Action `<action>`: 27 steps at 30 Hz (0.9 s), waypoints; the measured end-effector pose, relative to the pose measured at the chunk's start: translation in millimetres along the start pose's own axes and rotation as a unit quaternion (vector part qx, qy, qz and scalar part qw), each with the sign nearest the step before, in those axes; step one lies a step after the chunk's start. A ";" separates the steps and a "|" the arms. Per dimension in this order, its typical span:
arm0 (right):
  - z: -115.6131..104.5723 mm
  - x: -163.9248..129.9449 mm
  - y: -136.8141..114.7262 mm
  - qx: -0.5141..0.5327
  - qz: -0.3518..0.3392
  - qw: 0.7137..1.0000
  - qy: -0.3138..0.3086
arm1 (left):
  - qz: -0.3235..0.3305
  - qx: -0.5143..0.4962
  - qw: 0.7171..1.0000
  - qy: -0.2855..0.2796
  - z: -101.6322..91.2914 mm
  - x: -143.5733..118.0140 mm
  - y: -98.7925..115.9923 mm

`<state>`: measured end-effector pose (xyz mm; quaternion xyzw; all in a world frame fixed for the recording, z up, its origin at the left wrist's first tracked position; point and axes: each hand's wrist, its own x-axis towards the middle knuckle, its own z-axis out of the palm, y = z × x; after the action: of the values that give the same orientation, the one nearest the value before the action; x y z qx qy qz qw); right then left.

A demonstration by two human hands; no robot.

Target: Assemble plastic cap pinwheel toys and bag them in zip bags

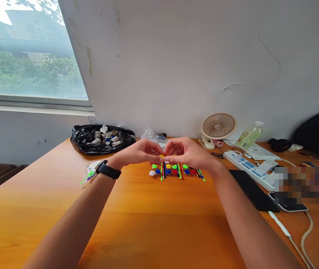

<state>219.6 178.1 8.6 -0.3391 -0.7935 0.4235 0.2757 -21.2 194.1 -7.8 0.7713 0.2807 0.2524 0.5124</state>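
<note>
My left hand (148,151), a black watch on its wrist, meets my right hand (183,152) over the middle of the table. The fingertips of both are pinched together at a small yellow round piece (162,157), mostly covered by the fingers. Just below and behind the hands lie rows of small coloured round pieces, among them a white one (152,173) and a blue one (186,172). Thin coloured sticks with arrow-like tips, such as a green one (180,171), lie between them. My hands hide part of these rows.
Left of the hands lies a clear bag of coloured parts (90,172). Behind it sits a black plastic bag (85,144) with cardboard-like rolls. A clip fan (218,126), a bottle (249,137), a power strip (246,166), a black flat device (253,188) and cables occupy the right side.
</note>
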 end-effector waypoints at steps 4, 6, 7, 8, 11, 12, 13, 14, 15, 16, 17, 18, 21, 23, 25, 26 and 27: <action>-2.2 0.5 4.2 -0.016 0.024 1.000 0.001 | 0.037 0.028 0.999 0.013 -0.7 3.9 -8.9; -2.5 0.3 4.5 -0.012 0.029 0.999 -0.005 | 0.046 0.037 0.998 0.028 -1.5 5.7 -14.0; -2.4 0.3 4.3 -0.012 0.031 0.999 -0.004 | 0.047 0.036 0.998 0.036 -1.6 6.4 -15.8; -2.3 0.2 4.2 -0.014 0.031 0.999 -0.001 | 0.048 0.031 0.997 0.044 -1.4 6.9 -16.9; -3.2 0.4 5.1 -0.014 0.032 0.999 -0.001 | 0.048 0.012 0.997 0.054 0.3 6.9 -15.7; -4.1 0.5 6.0 -0.010 0.030 0.999 -0.004 | 0.048 0.008 0.998 0.051 0.7 6.4 -14.6; -5.4 0.6 7.2 -0.005 0.026 1.000 -0.005 | 0.047 0.006 0.998 0.048 0.8 5.9 -13.6; -6.9 0.8 8.8 0.000 0.021 1.000 -0.004 | 0.044 0.004 0.998 0.047 0.7 5.3 -13.1; -8.5 1.0 10.8 0.007 0.015 1.000 0.000 | 0.040 -0.004 0.998 0.047 0.3 4.7 -13.3; -10.1 1.3 13.0 0.014 0.010 1.000 0.007 | 0.036 -0.018 0.998 0.048 -0.4 4.2 -14.3; -11.4 1.7 15.6 0.022 0.006 1.000 0.015 | 0.032 -0.040 0.997 0.051 -1.1 3.9 -16.1; -12.3 2.2 18.4 0.029 0.003 0.999 0.025 | 0.031 -0.065 0.996 0.054 -1.9 3.7 -18.6; -12.5 4.8 27.7 0.043 -0.002 0.998 0.043 | 0.040 -0.120 0.991 0.052 -3.1 4.4 -27.7; -10.7 7.4 33.6 0.037 -0.009 0.998 0.056 | 0.045 -0.131 0.989 0.052 -2.8 5.5 -32.7; -7.9 10.3 38.6 0.024 -0.018 0.997 0.068 | 0.043 -0.134 0.989 0.054 -2.0 6.6 -35.6; -6.3 11.7 40.5 0.018 -0.021 0.997 0.072 | 0.042 -0.133 0.989 0.057 -1.6 7.1 -36.3; -4.6 13.1 41.9 0.012 -0.022 0.997 0.073 | 0.042 -0.131 0.989 0.064 -1.2 7.5 -36.7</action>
<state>227.6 207.7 -23.1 -0.3483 -0.7732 0.4008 0.3467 -22.9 211.7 -40.9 0.6913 0.2446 0.3568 0.5787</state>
